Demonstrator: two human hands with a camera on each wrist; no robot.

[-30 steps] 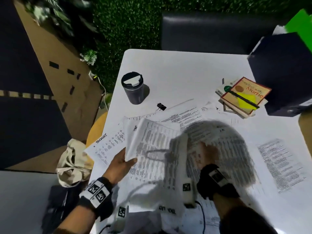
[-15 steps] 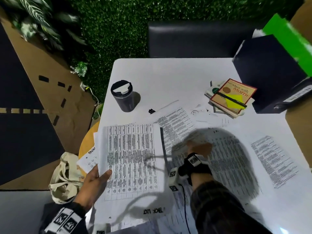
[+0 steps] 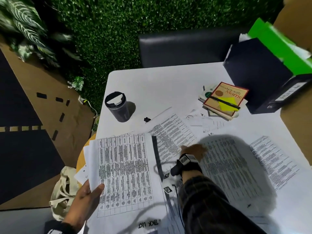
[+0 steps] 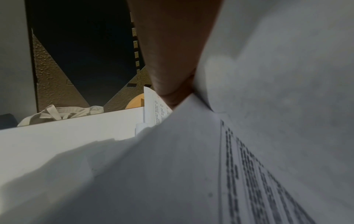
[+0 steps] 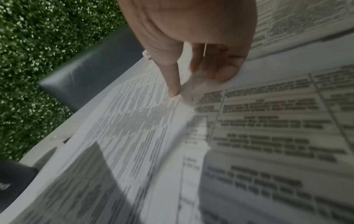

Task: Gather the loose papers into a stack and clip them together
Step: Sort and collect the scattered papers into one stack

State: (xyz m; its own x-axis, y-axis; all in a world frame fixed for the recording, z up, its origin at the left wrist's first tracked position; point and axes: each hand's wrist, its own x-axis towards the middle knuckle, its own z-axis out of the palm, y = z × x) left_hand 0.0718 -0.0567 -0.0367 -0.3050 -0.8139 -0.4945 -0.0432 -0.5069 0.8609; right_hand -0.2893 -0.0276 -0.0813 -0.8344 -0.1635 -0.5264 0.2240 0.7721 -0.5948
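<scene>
My left hand [image 3: 92, 189] holds a stack of gathered papers [image 3: 124, 173] by its near left edge, thumb on top of the printed table. In the left wrist view the thumb [image 4: 168, 84] presses on the held stack [image 4: 258, 144]. My right hand [image 3: 194, 149] reaches out to a loose sheet [image 3: 233, 168] lying on the white table [image 3: 160, 85]. Seen from the right wrist, the right hand [image 5: 195, 86] pinches that loose sheet [image 5: 268, 124] at its corner between thumb and curled fingers. A small black binder clip [image 3: 147, 119] lies beyond the stack, apart from both hands.
More loose sheets [image 3: 173, 132] are spread over the table, one at the far right [image 3: 273, 161]. A dark lidded cup [image 3: 118, 107] stands at the back left. Books with a pen [image 3: 224, 98] and a black box [image 3: 260, 73] are at the back right. A cloth bag [image 3: 64, 191] lies off the left edge.
My right hand let go of a sheet it laid on the held stack, then reached forward and right to a sheet on the table. The stack now lies flatter in my left hand.
</scene>
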